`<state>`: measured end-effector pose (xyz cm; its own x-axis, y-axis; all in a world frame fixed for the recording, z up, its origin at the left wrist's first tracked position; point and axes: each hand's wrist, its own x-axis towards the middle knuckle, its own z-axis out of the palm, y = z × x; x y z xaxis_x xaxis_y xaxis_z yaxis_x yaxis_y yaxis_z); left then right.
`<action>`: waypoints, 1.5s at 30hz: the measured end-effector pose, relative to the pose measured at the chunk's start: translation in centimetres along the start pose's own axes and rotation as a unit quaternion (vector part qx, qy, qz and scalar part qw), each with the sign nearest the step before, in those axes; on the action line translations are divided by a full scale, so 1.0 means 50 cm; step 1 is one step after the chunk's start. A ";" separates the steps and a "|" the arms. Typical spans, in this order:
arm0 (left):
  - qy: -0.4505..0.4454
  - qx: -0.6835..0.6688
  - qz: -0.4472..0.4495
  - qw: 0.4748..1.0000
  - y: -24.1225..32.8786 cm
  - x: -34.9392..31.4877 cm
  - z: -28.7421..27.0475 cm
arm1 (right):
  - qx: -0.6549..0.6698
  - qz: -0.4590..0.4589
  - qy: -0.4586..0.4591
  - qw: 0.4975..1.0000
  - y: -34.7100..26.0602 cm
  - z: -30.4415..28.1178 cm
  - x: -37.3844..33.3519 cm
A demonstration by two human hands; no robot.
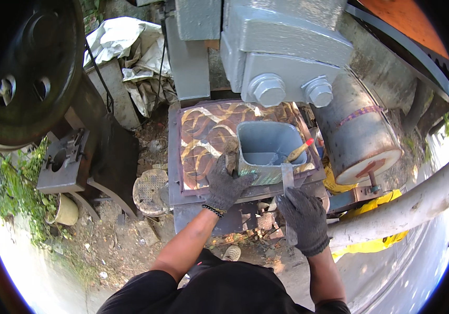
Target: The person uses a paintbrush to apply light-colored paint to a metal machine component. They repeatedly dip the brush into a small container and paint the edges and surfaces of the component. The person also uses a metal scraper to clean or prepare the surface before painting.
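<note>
right hand [304, 217]: fingers around metal strip [287, 177]; left hand [226, 185]: fingers spread against grey container [262, 171]

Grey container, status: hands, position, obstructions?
Left hand at the grey container's near-left corner. Right hand gripping a flat metal strip by the near-right corner. Container upright on patterned mat. Possible obstruction: brush inside, handle across right rim.

Two dark gloves [303, 217], one grey container [266, 175], one brush [298, 151], one metal strip [287, 180], two large hex bolts [270, 93]
</note>
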<state>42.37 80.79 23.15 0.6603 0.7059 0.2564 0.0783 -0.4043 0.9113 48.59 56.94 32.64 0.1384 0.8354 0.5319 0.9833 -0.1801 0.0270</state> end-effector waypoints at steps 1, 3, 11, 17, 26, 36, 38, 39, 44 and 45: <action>-0.006 -0.011 -0.011 1.000 -0.005 -0.002 0.000 | -0.001 0.000 -0.012 1.000 -0.006 -0.006 -0.009; -0.035 -0.044 -0.064 0.996 -0.020 0.003 0.003 | 0.042 0.029 -0.016 0.999 -0.019 -0.011 -0.024; -0.024 0.078 0.033 0.996 -0.057 0.006 0.023 | 0.127 0.134 0.171 0.968 -0.090 0.028 -0.052; -0.033 0.039 0.043 0.998 -0.029 0.002 0.001 | 0.117 0.275 0.217 0.929 -0.114 0.036 -0.070; -0.081 0.029 0.082 0.993 -0.047 -0.024 -0.071 | 0.182 0.394 0.315 0.844 -0.151 0.071 -0.030; -0.141 0.089 0.235 0.958 -0.135 0.001 -0.193 | 0.074 0.359 0.302 0.880 -0.276 0.121 0.105; -0.137 0.125 0.271 0.945 -0.145 0.011 -0.216 | 0.081 0.366 0.319 0.870 -0.299 0.124 0.123; -0.146 0.113 0.273 0.944 -0.147 0.012 -0.235 | 0.072 0.391 0.316 0.862 -0.310 0.126 0.131; -0.239 -0.027 0.117 0.964 -0.131 0.024 -0.274 | 0.109 0.426 0.349 0.828 -0.361 0.128 0.130; -0.248 -0.019 0.122 0.961 -0.129 0.025 -0.274 | 0.119 0.437 0.364 0.813 -0.369 0.133 0.125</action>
<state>32.44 92.25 22.00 0.9305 0.2253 0.2887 -0.1462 -0.4944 0.8568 32.10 68.93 29.84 0.7761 -0.1034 0.6220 0.5531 -0.3619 -0.7504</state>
